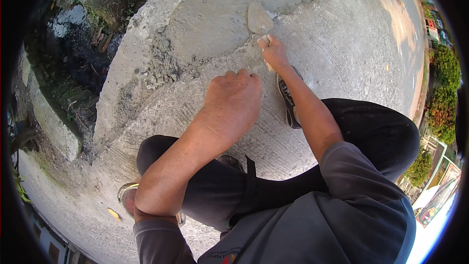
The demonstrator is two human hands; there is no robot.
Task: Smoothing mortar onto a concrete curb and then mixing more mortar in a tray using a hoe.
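Observation:
My right hand point(274, 54) is closed round the handle of a trowel point(259, 18), just beyond my shoe. The trowel's rounded, mortar-coated blade lies against a wet grey cement patch point(210, 22); a pale bit of the handle shows below the fist. Nearer to me and to the left, my left hand point(233, 95) is curled into a fist, its back turned up. Its palm and fingertips are hidden, so whatever it may hold cannot be seen. Rough crumbs of mortar point(159, 68) lie on the concrete left of the patch.
A ditch point(73, 63) with dark water and leaves runs along the left, beyond the slab's broken edge. Ribbed concrete point(337, 58) stretches to the right of the patch. My shoe point(288, 100) stands close to my right hand. Bushes point(443, 90) line the road at far right.

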